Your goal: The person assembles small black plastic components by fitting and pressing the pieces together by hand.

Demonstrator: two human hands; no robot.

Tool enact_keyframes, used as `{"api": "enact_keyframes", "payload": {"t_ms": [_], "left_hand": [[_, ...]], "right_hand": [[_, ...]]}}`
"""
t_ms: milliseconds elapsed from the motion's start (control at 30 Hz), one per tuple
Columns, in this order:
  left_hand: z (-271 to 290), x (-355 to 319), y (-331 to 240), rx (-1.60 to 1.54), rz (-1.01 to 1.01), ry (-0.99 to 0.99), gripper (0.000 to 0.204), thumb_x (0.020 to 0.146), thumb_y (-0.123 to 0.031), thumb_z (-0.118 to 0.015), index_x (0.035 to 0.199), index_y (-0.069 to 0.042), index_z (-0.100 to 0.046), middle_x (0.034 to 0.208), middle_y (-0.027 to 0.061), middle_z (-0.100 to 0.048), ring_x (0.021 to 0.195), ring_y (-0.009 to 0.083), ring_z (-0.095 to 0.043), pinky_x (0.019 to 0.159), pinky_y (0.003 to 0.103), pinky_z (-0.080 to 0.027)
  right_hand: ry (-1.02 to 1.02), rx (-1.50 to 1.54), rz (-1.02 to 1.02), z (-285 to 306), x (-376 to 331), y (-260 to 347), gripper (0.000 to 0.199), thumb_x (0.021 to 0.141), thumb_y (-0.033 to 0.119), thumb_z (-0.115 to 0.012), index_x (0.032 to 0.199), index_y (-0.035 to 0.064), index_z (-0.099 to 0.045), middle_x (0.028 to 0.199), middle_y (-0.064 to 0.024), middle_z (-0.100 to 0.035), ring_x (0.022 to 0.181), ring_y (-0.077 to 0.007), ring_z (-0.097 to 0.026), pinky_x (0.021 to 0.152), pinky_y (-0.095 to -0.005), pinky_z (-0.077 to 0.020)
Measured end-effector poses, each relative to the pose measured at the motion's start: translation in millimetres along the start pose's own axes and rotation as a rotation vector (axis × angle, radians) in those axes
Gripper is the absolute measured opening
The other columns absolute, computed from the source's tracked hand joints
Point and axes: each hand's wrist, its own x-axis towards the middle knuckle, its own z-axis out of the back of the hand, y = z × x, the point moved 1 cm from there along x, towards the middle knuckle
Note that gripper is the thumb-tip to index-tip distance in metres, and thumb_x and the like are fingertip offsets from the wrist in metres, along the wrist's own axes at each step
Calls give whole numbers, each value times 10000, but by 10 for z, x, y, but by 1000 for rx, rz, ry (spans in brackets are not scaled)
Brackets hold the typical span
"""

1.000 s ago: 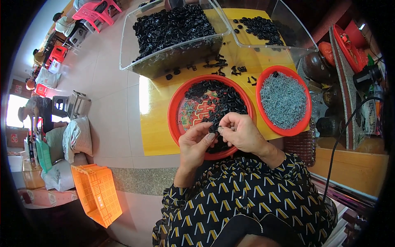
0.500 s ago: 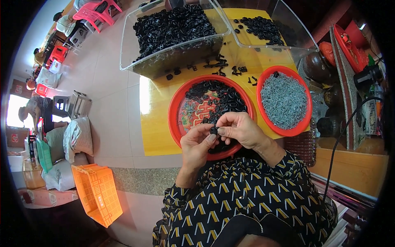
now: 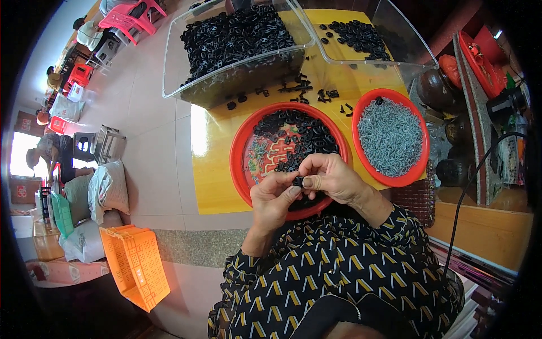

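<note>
Both hands meet over the near edge of a round red tray (image 3: 239, 179) that holds many small black plastic pieces (image 3: 316, 138). Between the fingertips is one small black plastic piece (image 3: 297, 181), partly hidden by the thumbs. My left hand (image 3: 272, 199) pinches it from the left, thumb against forefinger. From the right, my right hand (image 3: 333, 182) closes thumb and forefinger on the same piece. To the right of the tray, an oval red tray (image 3: 357, 135) is filled with silvery screws (image 3: 390, 138).
A clear plastic bin (image 3: 243, 66) heaped with black pieces stands beyond the trays, beside a second clear bin (image 3: 379, 63). Loose black parts (image 3: 294, 88) lie on the yellow tabletop (image 3: 212, 169). An orange crate (image 3: 135, 265) sits left; a black cable (image 3: 458, 212) hangs right.
Both hands stay pinched together on the black piece, with a slight shift to the right and a small turn of the fingertips. The trays and bins keep their places.
</note>
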Motion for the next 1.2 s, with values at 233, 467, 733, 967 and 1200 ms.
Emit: {"api": "enact_keyframes", "payload": {"t_ms": [233,467,733,967,1200], "left_hand": [[7,-11,54,92,-35,-88,224,743,86,-567,961,32,-560,804,46,-581,675,88,-546,607,197,-455],[152,29,-24,-22,-57,-205,214,753,48,-574,965,28,-556,776,49,-571,652,100,-540,584,206,-443],[88,18,-8,-205,55,-206,237,762,21,-574,996,24,-536,736,54,-558,620,114,-537,540,200,-427],[68,-4,15,-184,77,-202,270,763,22,-569,1030,32,-532,746,61,-572,613,104,-530,535,197,-410],[72,1,41,-177,109,-174,264,766,22,-566,1027,41,-531,748,67,-577,612,109,-530,536,198,-404]], "right_hand": [[-186,-299,-49,-124,-59,112,63,818,65,-531,832,5,-518,653,-24,-538,548,-72,-521,482,-182,-431],[-223,-286,-26,-64,-92,168,89,836,50,-456,790,-20,-484,660,-52,-530,544,-98,-533,470,-212,-453],[-224,-107,-47,-70,-62,135,54,813,32,-493,807,-20,-480,706,-69,-540,566,-111,-555,465,-207,-470],[-188,-51,-26,-85,-66,155,65,802,15,-498,850,-29,-491,709,-65,-541,574,-106,-553,474,-206,-471],[-155,-46,-34,-14,-69,89,92,821,46,-477,882,-21,-488,684,-51,-537,560,-95,-525,488,-196,-441]]}}
